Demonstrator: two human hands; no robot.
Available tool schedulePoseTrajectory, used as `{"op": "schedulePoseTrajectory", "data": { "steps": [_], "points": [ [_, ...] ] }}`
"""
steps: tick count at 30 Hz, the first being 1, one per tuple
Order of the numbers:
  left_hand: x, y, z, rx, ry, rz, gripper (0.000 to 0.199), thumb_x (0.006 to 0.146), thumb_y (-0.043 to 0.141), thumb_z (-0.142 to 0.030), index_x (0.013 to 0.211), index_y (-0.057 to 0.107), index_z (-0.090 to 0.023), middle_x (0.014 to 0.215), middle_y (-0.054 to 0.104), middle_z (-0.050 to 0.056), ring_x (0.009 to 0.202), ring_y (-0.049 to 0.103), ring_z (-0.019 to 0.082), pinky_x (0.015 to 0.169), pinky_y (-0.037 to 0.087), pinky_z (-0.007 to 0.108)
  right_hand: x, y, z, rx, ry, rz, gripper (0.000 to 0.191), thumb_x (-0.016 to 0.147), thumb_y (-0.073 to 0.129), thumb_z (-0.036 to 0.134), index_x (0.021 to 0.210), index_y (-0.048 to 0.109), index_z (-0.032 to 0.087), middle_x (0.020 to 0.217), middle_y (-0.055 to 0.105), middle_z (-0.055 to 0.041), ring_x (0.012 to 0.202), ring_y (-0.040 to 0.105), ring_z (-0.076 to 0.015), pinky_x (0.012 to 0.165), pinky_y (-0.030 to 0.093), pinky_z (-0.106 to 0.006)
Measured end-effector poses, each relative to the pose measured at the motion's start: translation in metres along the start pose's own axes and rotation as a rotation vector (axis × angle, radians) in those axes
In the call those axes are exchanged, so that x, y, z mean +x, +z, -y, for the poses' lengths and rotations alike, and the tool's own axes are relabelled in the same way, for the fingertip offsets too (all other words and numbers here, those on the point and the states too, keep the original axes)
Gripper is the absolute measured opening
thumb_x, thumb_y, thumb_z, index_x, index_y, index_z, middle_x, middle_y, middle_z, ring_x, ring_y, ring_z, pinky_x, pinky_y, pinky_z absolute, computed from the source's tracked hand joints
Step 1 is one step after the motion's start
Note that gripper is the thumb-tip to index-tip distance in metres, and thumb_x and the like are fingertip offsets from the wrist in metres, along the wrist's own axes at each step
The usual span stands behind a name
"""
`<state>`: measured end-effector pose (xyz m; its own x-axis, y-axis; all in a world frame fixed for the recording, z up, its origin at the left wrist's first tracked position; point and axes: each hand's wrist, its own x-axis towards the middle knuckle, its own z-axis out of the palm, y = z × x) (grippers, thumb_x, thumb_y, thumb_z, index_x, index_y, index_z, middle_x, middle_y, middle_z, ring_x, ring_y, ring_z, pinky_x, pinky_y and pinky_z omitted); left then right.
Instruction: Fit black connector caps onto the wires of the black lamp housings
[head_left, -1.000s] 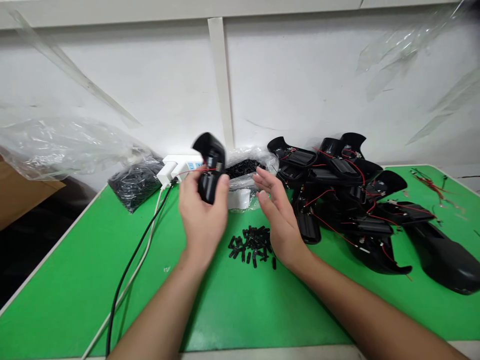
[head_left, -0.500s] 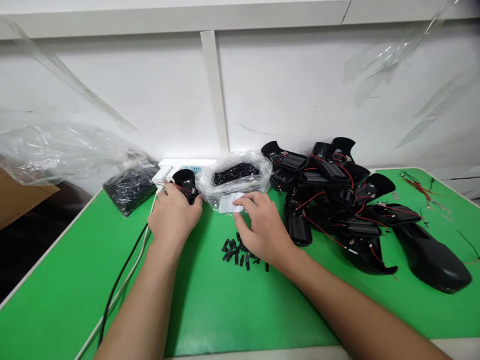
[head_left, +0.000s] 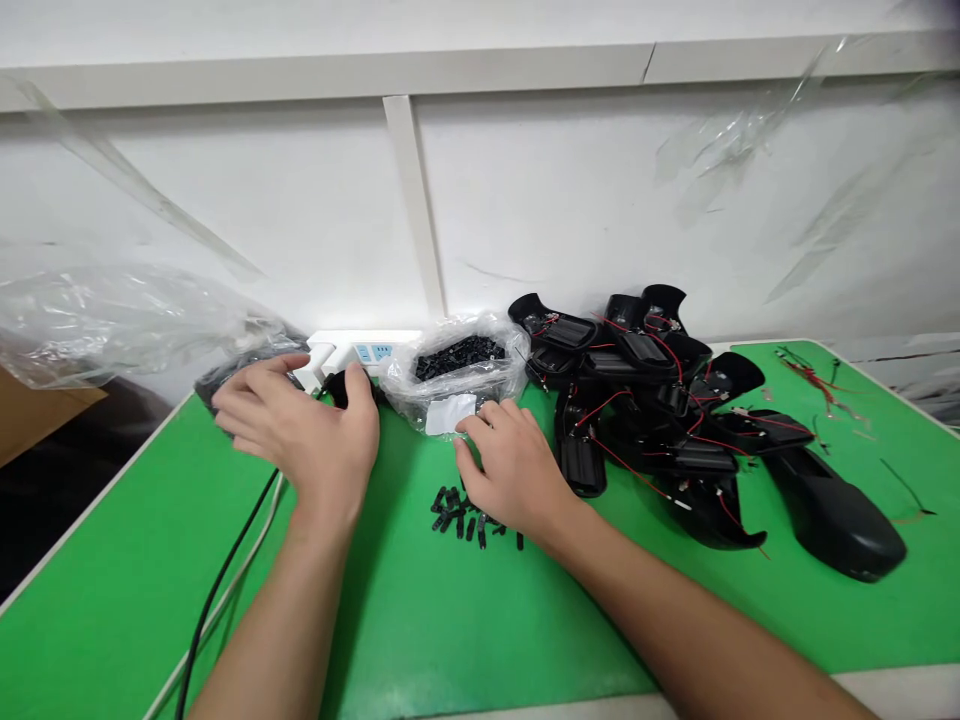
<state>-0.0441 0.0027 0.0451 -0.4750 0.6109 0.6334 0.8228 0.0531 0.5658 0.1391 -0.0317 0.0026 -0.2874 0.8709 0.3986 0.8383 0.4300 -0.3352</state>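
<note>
Our L hand (head_left: pixel 319 435) is spread, apparently empty, by a dark part (head_left: pixel 340 390); our R hand (head_left: pixel 517 468) half-curled at loose pcs (head_left: pixel 459 518), grip unclear; wired shells (head_left: pixel 581 465), right, look unfinished.

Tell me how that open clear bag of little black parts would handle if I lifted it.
The bag will probably sag and change shape, since its film looks thin and crumpled. The loose black parts could spill if it tilts, as its mouth gapes.

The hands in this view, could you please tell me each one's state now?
Left hand: spread open near a black part, nothing visibly held.
Right hand: loosely curled by the small black pieces; whether it holds anything cannot be told.
</note>
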Motion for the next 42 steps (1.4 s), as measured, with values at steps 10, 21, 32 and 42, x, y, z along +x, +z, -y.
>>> {"op": "schedulePoseTrajectory", "data": {
  "steps": [10, 21, 32, 42],
  "points": [
    [-0.032, 0.033, -0.119, -0.12, 0.934, 0.468, 0.052, 0.088, 0.054, -0.011, 0.14, 0.052, -0.021, 0.132, 0.06, 0.012, 0.118, 0.056, 0.028, 0.096, 0.044, 0.045, 0.004, 0.009, -0.01, 0.22, -0.076, -0.076, 0.046, 0.102, 0.045, 0.03, 0.145, 0.057, 0.02, 0.145, 0.063, -0.0136, 0.134, 0.053, -0.0337, 0.112, 0.041, -0.052],
    [0.002, 0.1, -0.183, 0.229, 1.209, 0.84, 0.063, 0.086, 0.058, -0.017, 0.147, 0.059, -0.031, 0.131, 0.062, 0.019, 0.121, 0.06, 0.038, 0.103, 0.041, 0.06, 0.002, -0.004, 0.0, 0.059, -0.012, 0.036, 0.027, 0.101, 0.048, 0.027, 0.109, 0.072, 0.016, 0.119, 0.07, -0.0147, 0.111, 0.061, -0.0315, 0.09, 0.047, -0.048],
    [0.028, 0.098, -0.157, -0.357, 0.541, 0.567, 0.049, 0.076, 0.057, -0.007, 0.123, 0.055, -0.022, 0.098, 0.069, 0.008, 0.081, 0.062, 0.021, 0.071, 0.047, 0.036, 0.002, -0.002, -0.001, 0.031, -0.003, -0.023, 0.028, 0.102, 0.047, 0.027, 0.099, 0.073, 0.019, 0.098, 0.068, -0.011, 0.097, 0.059, -0.0291, 0.083, 0.044, -0.045],
    [0.003, 0.003, -0.058, -0.343, 0.701, 0.231, 0.054, 0.081, 0.058, -0.006, 0.13, 0.055, -0.026, 0.118, 0.071, 0.005, 0.092, 0.071, 0.019, 0.079, 0.056, 0.033, 0.016, -0.001, -0.002, 1.435, 0.498, -0.221, 0.067, 0.097, 0.055, 0.059, 0.153, 0.038, 0.025, 0.113, 0.073, -0.0097, 0.096, 0.071, -0.0256, 0.077, 0.058, -0.041]
  ]
}}
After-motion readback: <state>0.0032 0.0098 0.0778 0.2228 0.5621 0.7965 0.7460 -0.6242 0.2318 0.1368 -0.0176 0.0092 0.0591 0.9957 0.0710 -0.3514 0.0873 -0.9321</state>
